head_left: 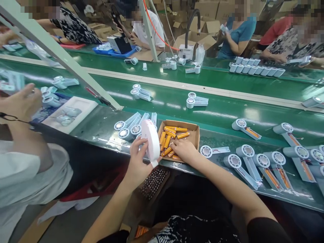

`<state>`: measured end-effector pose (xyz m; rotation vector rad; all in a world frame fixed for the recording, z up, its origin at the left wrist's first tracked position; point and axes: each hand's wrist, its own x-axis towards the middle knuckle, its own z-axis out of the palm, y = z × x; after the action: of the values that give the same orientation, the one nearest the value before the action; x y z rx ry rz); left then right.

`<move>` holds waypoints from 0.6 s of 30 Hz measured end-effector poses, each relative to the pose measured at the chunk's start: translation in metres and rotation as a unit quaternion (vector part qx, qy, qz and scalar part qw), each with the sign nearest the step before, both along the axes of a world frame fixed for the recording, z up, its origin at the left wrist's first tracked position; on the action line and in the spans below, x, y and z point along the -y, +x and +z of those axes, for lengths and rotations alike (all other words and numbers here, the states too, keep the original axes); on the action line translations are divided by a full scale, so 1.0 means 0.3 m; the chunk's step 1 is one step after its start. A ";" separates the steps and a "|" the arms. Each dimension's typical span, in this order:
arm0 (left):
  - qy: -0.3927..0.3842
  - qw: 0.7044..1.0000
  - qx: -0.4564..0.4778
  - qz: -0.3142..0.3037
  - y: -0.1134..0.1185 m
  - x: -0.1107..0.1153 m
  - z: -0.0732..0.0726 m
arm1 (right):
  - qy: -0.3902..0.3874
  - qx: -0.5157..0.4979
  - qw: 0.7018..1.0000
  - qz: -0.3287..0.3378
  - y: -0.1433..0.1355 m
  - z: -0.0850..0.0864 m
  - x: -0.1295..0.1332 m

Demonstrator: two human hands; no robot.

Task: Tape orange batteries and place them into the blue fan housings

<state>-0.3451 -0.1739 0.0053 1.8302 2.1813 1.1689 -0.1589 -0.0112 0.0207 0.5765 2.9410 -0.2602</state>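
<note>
My left hand (138,158) grips a roll of white tape (153,141), held up on edge with a loose end near my thumb. My right hand (184,149) reaches into a shallow cardboard box (194,135), its fingers bent and closed on an orange cylindrical battery (167,151); the fingertips are partly hidden. Several more orange batteries (183,135) lie loose in the box. Behind the tape, light-blue handheld fan housings (124,133) lie together. To the right of the box is another fan housing (206,151) with an open handle.
Several fan housings with batteries in their handles (272,172) lie at the right. More fan housings (191,101) sit on the green conveyor belt (172,111). A slanted metal post (63,57) rises at left, near a white foam tray (68,114) and a co-worker's hand (22,101).
</note>
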 end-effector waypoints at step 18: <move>0.045 0.976 -0.180 -0.112 0.126 -0.046 0.002 | -0.605 -0.535 0.533 -0.252 0.360 0.071 0.139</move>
<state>-0.3072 -0.1601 0.0058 2.4171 2.0337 0.9671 -0.0509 -0.0530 0.0421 1.1203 1.9567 -3.2418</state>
